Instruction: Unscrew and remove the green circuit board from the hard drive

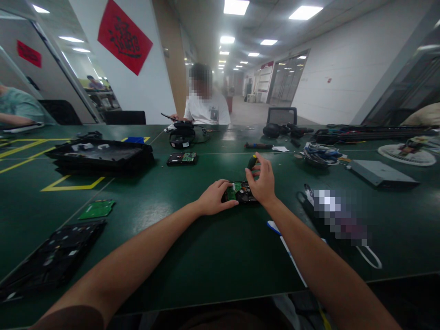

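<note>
A black hard drive point(244, 193) with a green circuit board on its face lies on the green table in front of me. My left hand point(217, 197) grips its left end, thumb along the near edge and fingers over the far side. Above the drive's right part, my right hand point(261, 181) is closed round a screwdriver point(252, 161) with a dark green handle and a yellow end. The handle stands nearly upright; the hand hides the screwdriver's tip. Farther off to the left lies a second hard drive point(182, 158) with a green board.
At left are a black tray point(103, 153), a loose green circuit board point(97, 209) and a black panel point(55, 254). On the right lie a grey metal box point(383, 174), a bowl of cables point(321, 155) and a blurred pouch point(340, 215). A person point(208, 107) sits across the table point(165, 256).
</note>
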Demonstrator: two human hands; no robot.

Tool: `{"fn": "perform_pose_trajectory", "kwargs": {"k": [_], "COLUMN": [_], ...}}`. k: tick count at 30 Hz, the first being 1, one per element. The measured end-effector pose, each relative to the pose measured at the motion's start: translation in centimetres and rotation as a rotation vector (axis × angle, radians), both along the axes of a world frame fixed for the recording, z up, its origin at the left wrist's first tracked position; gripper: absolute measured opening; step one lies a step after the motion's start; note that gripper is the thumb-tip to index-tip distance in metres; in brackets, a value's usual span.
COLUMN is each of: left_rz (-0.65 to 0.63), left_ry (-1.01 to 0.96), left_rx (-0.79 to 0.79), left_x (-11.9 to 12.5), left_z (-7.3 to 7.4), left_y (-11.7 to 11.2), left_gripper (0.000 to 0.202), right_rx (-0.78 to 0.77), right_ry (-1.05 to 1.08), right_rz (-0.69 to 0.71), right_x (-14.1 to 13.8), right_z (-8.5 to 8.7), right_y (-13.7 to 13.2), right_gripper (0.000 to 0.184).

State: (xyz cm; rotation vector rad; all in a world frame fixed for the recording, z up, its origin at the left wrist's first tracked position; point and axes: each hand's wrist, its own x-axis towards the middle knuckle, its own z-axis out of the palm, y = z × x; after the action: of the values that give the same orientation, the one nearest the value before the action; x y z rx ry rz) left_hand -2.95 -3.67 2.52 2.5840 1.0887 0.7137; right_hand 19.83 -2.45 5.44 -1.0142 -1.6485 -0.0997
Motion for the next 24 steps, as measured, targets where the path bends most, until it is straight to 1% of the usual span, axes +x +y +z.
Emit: {"fn": "perform_pose_trajectory", "kwargs": {"k": [5, 13, 18, 24], "left_rz": [-0.002, -0.002, 0.005, 0.004], "left_ry": [-0.031, -0.026, -0.018, -0.054], "left_rx": [0.008, 0.014, 0.015, 0.0], "left_x": [0.04, -0.01, -0.04, -0.05], "left_z": [-0.15, -0.29, -0.18, -0.2], "left_y": [0.01, 0.14, 0.04, 0.07], "left_gripper": [0.075, 0.076, 0.077, 0.077], "right_rx": [0.007, 0.007, 0.017, 0.012], "right_ry": [-0.003, 0.017, -0.011, 0.006], "right_rz": [0.013, -0.02, 0.008, 0.003], "right_x": [0.07, 0.1, 0.13, 0.13], "right_z": [-0.07, -0.14, -0.07, -0.22], "right_y": [0.06, 0.12, 0.07, 0.26], "right_gripper": [0.059, 0.061, 0.059, 0.058]}}
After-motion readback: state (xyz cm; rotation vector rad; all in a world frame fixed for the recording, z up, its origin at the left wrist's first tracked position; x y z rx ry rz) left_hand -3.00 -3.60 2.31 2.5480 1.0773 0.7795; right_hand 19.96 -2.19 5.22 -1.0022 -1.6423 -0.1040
